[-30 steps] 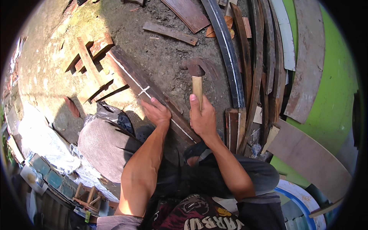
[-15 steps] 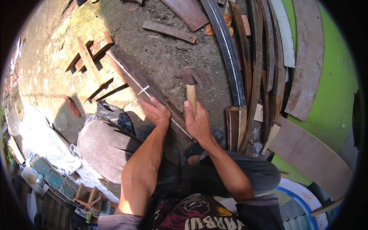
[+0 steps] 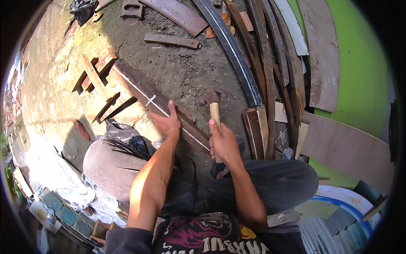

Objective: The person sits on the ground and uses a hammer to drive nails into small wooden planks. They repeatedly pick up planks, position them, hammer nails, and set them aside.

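My right hand (image 3: 224, 144) is wrapped round the pale wooden handle of a hammer (image 3: 214, 112). Its rusty head points away from me, just right of a long dark wooden beam (image 3: 137, 86). The beam lies slantwise from far left toward my right hand, with a white line along it and a short white cross stroke. Over the beam's middle, my left hand (image 3: 169, 125) has its thumb and fingers spread apart, the fingers slightly blurred. It touches or hovers at the beam's near side; I cannot tell which. The beam's near end is close to my right fingers.
Joined wood pieces (image 3: 96, 76) lie beyond the beam's far left end. Long planks (image 3: 268, 63) and a black strip with a white line (image 3: 234, 51) run along the right. A handsaw's handle (image 3: 132, 9) and a short board (image 3: 171, 40) lie farther off. A black plastic bag (image 3: 122, 133) sits by my knee.
My left hand's fingers have loosened and spread on the beam. The hammer has turned and dropped back slightly toward me, still in my right hand. The view has shifted, showing more at the far left.
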A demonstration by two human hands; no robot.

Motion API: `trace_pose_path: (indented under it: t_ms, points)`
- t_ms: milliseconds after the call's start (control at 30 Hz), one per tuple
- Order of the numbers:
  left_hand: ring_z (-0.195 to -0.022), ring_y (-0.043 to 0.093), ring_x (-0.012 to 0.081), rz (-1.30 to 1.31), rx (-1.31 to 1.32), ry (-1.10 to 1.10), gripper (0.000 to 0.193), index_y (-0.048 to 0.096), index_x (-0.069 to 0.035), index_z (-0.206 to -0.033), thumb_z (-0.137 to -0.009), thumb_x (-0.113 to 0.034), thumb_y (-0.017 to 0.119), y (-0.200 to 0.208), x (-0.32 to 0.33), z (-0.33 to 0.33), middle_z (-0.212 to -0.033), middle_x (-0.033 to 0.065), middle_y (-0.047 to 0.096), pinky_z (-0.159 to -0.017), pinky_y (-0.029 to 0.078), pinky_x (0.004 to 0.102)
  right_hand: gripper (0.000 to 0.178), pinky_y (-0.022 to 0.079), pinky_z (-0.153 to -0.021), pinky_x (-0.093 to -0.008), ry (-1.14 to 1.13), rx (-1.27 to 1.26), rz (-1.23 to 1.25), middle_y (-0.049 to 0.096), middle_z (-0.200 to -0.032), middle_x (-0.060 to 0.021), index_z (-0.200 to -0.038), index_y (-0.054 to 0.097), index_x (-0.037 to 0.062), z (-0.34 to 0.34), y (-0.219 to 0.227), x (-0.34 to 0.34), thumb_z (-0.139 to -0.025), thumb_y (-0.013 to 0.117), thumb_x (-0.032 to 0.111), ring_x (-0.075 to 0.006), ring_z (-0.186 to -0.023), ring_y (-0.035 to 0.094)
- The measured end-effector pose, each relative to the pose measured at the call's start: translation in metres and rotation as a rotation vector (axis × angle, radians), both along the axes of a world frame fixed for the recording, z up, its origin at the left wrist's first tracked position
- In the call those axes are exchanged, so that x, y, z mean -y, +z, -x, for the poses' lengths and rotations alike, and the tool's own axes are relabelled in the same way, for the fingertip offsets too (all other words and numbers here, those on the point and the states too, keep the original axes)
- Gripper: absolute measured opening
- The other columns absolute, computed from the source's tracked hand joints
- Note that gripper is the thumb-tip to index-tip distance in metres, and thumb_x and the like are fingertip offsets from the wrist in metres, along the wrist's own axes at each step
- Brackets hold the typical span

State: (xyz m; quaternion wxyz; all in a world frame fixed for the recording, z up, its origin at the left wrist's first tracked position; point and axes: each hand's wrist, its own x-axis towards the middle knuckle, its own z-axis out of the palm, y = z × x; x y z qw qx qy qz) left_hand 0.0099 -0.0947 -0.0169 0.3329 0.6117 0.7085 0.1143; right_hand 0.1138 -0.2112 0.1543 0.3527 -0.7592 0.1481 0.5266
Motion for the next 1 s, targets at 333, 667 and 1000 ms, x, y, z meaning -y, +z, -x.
trace_pose_path:
  t_ms: [333,667,1000]
  points:
    - [-0.103,0.066,0.0360,-0.056,0.257,0.002,0.065,0.055,0.004,-0.126,-0.083,-0.041,0.073,0.016,-0.011,0.021,-0.112,0.0225,0.068,-0.094,0.048,0.0428,0.045,0.054,-0.068,-0.0450,0.241,0.342,-0.060,0.068,-0.079,-0.0239,-0.099,0.060,-0.0050,0.024,-0.042,0.005,-0.087,0.072,0.037,-0.0351,-0.067,0.069]
    - [-0.082,0.060,0.0196,-0.046,0.892,-0.258,0.033,0.055,0.002,-0.112,-0.090,-0.023,0.054,0.055,-0.027,0.015,-0.094,0.0112,0.063,-0.077,0.049,0.0339,0.041,0.053,-0.087,-0.0416,-0.030,0.510,-0.444,0.072,-0.104,-0.0200,-0.107,0.062,-0.0052,0.035,-0.064,0.003,-0.084,0.076,0.025,-0.0319,-0.100,0.070]
    - [-0.068,0.061,0.0175,0.117,1.144,-0.392,0.040,0.051,0.003,-0.112,-0.090,-0.030,0.051,0.088,-0.021,-0.005,-0.096,0.0174,0.067,-0.063,0.051,0.0302,0.042,0.056,-0.080,-0.0291,-0.358,0.365,-0.870,0.070,-0.103,-0.0182,-0.107,0.048,-0.0018,0.039,-0.038,-0.008,-0.080,0.080,-0.002,-0.0178,-0.095,0.068]
